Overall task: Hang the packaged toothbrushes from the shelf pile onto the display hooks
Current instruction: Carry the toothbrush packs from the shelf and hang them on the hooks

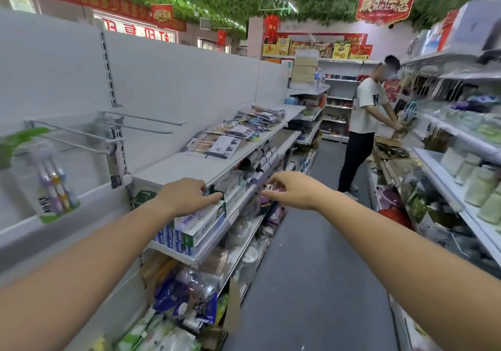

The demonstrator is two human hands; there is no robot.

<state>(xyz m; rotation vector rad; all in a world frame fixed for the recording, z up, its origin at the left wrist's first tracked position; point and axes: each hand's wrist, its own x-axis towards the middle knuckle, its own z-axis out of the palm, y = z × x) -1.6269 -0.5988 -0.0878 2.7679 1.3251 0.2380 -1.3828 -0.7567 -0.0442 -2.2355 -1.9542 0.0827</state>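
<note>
Both hands are empty: left hand (184,196) hangs loose-fingered at the toothpaste boxes (200,223), contact unclear; right hand (294,192) is loosely curled, gripping nothing. Toothbrush pile (244,128) lies further along the top shelf (184,169), well apart from both. One toothbrush pack (53,188) hangs at left. Risks: the pile is fanned near the edge, so a grab could drag neighbours off; the bare display hooks (141,119) are thin, so the pack's hang hole is easy to miss.

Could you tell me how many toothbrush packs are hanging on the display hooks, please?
1. The toothbrush pack hangs at the far left, in front of the white back panel; the hooks to its right look bare. Others may hang beyond the left edge.
</note>
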